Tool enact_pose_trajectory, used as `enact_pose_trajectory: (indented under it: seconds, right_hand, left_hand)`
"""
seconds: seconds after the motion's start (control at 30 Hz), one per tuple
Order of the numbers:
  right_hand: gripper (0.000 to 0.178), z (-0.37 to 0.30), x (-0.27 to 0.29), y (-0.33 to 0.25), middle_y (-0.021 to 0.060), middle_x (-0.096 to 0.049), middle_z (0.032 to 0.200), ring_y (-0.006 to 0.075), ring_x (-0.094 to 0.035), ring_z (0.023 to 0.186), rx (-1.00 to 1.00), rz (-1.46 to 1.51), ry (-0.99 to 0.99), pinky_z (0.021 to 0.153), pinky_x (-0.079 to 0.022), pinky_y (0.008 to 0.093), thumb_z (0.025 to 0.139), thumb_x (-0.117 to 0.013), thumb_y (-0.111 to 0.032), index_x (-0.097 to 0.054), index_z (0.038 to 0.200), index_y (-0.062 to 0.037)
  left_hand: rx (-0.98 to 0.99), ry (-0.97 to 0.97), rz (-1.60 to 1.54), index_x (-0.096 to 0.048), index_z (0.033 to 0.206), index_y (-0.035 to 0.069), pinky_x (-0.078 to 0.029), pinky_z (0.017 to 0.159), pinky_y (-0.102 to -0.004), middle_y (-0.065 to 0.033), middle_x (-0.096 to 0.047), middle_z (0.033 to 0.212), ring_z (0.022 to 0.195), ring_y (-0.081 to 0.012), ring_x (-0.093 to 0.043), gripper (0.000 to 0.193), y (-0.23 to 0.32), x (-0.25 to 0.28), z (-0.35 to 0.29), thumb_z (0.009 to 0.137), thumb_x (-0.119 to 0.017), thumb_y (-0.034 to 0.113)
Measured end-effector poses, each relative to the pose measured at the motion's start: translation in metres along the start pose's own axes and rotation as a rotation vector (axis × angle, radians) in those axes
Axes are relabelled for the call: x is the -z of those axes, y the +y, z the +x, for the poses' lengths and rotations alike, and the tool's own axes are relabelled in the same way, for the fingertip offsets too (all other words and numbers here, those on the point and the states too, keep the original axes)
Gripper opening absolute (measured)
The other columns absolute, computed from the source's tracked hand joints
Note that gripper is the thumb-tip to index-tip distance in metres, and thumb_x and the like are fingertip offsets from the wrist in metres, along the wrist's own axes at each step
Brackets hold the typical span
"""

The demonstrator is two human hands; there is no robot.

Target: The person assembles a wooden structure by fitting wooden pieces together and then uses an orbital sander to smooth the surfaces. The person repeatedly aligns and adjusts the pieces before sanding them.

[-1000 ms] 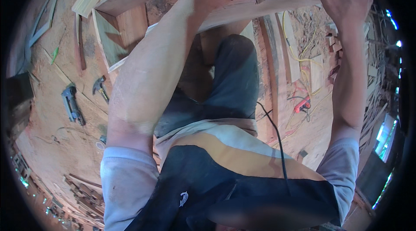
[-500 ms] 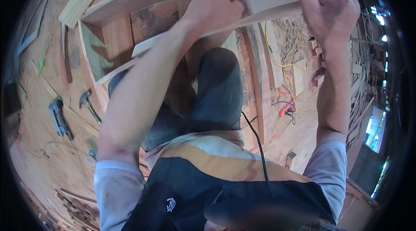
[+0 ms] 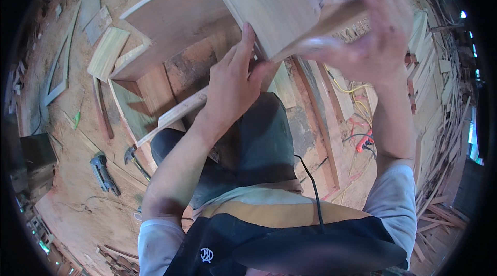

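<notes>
A partly built wooden box frame (image 3: 181,19) stands before my knees, with a pale wooden panel (image 3: 274,9) raised at its right part. My left hand (image 3: 233,82) grips the panel's near corner, its index finger laid up along the edge and its thumb at the bottom. Smeared by motion, my right hand (image 3: 380,32) is at the panel's right end, fingers spread and thumb stretched toward the near edge. Whether it touches the wood I cannot tell. A small teal thing shows near its fingertips, too small to name.
On the dusty floor at left lie a hammer (image 3: 135,161), a dark nail gun (image 3: 103,173) and a wood offcut (image 3: 107,52). Long boards (image 3: 316,115) run along my right side. Beyond them are a yellow cord (image 3: 341,88) and a red tool (image 3: 364,142). Scrap wood lines the far right.
My left hand has gone from a closed fist to fingers extended along the panel's corner. The right hand's fingers have spread. The whole view has shifted, showing more of the box frame.
</notes>
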State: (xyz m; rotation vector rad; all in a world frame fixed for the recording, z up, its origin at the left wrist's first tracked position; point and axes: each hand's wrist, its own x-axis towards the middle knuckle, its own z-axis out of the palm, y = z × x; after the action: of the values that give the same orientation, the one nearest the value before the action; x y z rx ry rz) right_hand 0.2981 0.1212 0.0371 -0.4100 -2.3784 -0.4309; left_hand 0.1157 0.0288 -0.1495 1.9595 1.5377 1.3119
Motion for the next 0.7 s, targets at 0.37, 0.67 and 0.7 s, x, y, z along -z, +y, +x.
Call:
enact_pose_trajectory:
  seconds: [0.37,0.67,0.7]
  right_hand:
    - [0.069,-0.045,-0.015,0.051,0.0087,-0.067,0.084,0.0276,-0.066,0.073,-0.065,0.010,0.049,0.069,-0.051,0.0422,0.076,-0.086,-0.067,-0.068,0.099,-0.0047]
    - [0.028,-0.026,0.006,0.046,0.0058,-0.072,0.098,0.0282,-0.070,0.086,-0.203,0.094,-0.262,0.091,-0.053,0.0510,0.093,-0.076,-0.035,-0.067,0.109,-0.0140]
    - [0.022,-0.029,0.005,0.045,0.0052,-0.072,0.097,0.0268,-0.070,0.087,-0.210,0.069,-0.231,0.094,-0.051,0.0499,0.096,-0.072,-0.031,-0.067,0.109,-0.0147]
  left_hand:
    - [0.097,-0.182,0.038,-0.035,0.164,-0.004,-0.062,0.090,-0.0448,-0.0258,-0.070,0.133,0.112,-0.0421,-0.074,0.091,-0.002,0.009,-0.009,0.089,-0.084,0.009]
    - [0.144,-0.222,0.003,-0.065,0.135,0.000,-0.063,0.078,-0.0429,-0.0208,-0.075,0.116,0.093,-0.0399,-0.075,0.058,-0.006,0.015,-0.013,0.080,-0.083,0.007]
    - [0.148,-0.243,-0.035,-0.066,0.134,0.000,-0.063,0.077,-0.0420,-0.0205,-0.075,0.116,0.093,-0.0390,-0.075,0.056,-0.007,0.016,-0.015,0.080,-0.083,0.007]
